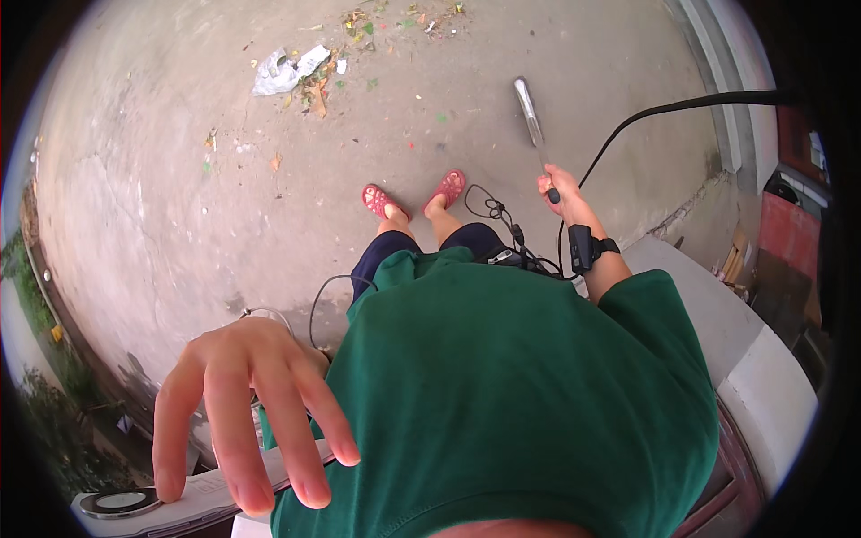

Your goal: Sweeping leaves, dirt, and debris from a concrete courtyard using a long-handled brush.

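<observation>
My left hand [249, 397] is large and near the camera, its fingers spread and pointing down. A silver bangle is at its wrist. Behind the fingertips is a white panel [208, 489] with a silver-rimmed round part [121, 501]; whether I touch it cannot be told, and the thumb is hidden. My right hand [560, 188], held out to the right, is closed around the dark-tipped handle of a long metal tool [528, 111]. The tool's shiny, narrow head points away from me above the concrete floor.
A crumpled plastic bag [286, 70] and scattered leaves [316, 97] lie on the concrete floor [168, 168] ahead. A black cable [672, 107] runs past my right arm, and looped wires [501, 215] hang at my waist. A pale ledge [699, 296] and wood pieces [736, 255] are at right.
</observation>
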Tool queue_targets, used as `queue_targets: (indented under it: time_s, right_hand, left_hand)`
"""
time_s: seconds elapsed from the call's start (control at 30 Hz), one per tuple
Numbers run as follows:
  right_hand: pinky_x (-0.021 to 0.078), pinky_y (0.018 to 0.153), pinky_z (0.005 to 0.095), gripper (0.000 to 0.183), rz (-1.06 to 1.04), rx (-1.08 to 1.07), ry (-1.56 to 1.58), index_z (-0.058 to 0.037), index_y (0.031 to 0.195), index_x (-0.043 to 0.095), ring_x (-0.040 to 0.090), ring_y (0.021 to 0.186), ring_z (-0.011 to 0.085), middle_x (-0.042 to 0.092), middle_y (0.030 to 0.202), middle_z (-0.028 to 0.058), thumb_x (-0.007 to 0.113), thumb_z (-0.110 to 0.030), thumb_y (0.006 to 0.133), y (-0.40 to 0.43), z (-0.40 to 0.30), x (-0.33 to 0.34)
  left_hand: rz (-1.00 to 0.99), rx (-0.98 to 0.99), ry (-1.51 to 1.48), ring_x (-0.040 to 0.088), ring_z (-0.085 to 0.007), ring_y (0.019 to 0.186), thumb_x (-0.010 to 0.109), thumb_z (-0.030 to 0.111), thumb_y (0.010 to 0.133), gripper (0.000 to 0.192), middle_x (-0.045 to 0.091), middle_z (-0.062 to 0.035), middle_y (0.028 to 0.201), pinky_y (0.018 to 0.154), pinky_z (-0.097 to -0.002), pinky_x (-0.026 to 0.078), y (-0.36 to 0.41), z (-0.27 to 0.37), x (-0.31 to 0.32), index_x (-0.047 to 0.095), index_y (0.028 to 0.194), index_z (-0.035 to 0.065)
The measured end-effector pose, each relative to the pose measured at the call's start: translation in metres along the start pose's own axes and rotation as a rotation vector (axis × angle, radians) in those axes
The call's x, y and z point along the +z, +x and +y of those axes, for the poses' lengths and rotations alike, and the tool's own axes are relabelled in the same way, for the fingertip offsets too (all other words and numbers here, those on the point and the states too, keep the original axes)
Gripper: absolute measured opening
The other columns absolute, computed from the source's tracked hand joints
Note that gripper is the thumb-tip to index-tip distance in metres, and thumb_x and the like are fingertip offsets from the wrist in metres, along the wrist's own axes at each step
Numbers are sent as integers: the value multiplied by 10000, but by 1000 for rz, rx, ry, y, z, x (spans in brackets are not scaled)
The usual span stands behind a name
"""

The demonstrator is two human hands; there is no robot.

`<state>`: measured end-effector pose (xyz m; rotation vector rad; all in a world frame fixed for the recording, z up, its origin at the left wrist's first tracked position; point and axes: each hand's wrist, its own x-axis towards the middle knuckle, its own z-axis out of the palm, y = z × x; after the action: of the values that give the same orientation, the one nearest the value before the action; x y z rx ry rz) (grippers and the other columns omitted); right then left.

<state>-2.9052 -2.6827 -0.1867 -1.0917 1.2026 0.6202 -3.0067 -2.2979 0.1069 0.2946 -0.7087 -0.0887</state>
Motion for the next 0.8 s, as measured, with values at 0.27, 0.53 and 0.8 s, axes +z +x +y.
queue_targets:
  time_s: [0.27, 0.53, 0.8]
  right_hand:
    - [321, 356, 208, 214, -71, 58, -108, -79, 1088, 358, 368, 435, 74, 417, 676, 58, 427, -114, 888, -30, 72, 70]
    - [306, 328, 185, 430, -452, 512, 164, -100, 1246, 312, 372, 429, 67, 440, 694, 70, 506, -103, 862, -37, 75, 136]
    - [302, 343, 183, 538, -376, 140, -131, -147, 1355, 210, 373, 442, 63, 439, 698, 68, 469, -150, 883, -85, 97, 114]
  left_hand:
    - [14, -57, -77, 557, -385, 953, 658, -77, 683, 550, 513, -178, 1119, 795, -542, 460, -14, 34, -15, 500, 1159, 148]
    - [121, -19, 28, 627, -292, 817, 575, -110, 680, 473, 566, -150, 1044, 621, -450, 554, -18, 51, -6, 558, 1113, 79]
    - [-21, -48, -67, 563, -378, 946, 662, -88, 667, 568, 514, -174, 1118, 802, -544, 459, -43, 86, -9, 506, 1156, 155]
